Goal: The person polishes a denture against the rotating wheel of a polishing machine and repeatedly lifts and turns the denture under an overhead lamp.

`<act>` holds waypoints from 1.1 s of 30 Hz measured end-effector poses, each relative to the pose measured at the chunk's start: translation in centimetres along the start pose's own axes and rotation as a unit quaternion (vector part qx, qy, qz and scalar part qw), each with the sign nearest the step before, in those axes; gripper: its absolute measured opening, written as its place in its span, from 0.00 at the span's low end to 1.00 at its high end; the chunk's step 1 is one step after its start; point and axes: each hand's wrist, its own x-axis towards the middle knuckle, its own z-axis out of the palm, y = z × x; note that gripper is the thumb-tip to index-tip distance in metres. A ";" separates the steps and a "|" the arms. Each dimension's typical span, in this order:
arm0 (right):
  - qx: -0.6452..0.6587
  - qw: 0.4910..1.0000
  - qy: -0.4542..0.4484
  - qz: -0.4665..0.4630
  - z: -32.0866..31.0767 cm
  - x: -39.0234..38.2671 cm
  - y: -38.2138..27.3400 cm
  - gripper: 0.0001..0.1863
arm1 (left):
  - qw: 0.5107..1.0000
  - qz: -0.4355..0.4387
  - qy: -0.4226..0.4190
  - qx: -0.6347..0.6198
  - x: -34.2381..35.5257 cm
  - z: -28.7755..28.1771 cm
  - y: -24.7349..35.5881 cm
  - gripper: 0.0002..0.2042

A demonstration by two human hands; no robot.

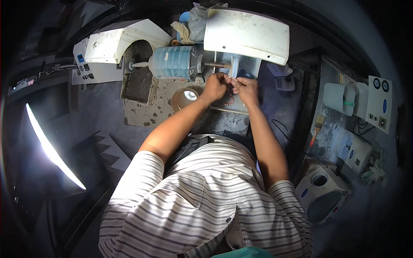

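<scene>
The motor housing (174,62) at twelve o'clock is pale blue with fine horizontal ribbing. The two splash hoods (247,34) flanking it are off-white, smudged with grey. The tray (142,109) beneath is dull beige, speckled with dark spots. The shirt (193,206) at six o'clock is white with thin grey stripes. At three o'clock a control box (378,103) is white with blue round dials, and a brush (317,124) has an orange handle. The bench (275,107) surface is dark blue-grey.
</scene>
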 end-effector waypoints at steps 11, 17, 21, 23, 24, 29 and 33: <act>-0.063 0.998 -0.002 -0.021 0.0 0.2 -0.8 0.08 | 0.995 0.015 0.020 -0.097 0.0 0.7 -1.5 0.03; -0.037 0.999 0.006 -0.008 0.3 0.2 -0.6 0.09 | 0.987 -0.043 -0.032 -0.151 0.2 -0.2 -1.0 0.04; -0.035 0.999 0.002 -0.007 0.2 -0.1 -0.4 0.10 | 0.990 0.027 -0.010 -0.140 -0.3 -0.2 -1.1 0.04; 0.018 1.000 0.025 -0.005 -0.7 -0.2 0.0 0.11 | 0.986 0.035 -0.001 -0.163 -0.7 0.6 -0.9 0.03; 0.015 1.000 0.021 -0.006 -1.0 -0.1 0.2 0.12 | 0.982 0.044 0.007 -0.185 -0.8 1.1 -0.6 0.02; 0.016 1.000 0.019 -0.001 -1.3 0.4 0.7 0.10 | 0.987 0.001 0.045 -0.154 -0.8 2.3 -0.3 0.03; -0.023 0.999 0.023 -0.024 -1.2 0.7 0.8 0.09 | 0.968 -0.054 0.033 -0.244 -0.8 2.5 -0.5 0.05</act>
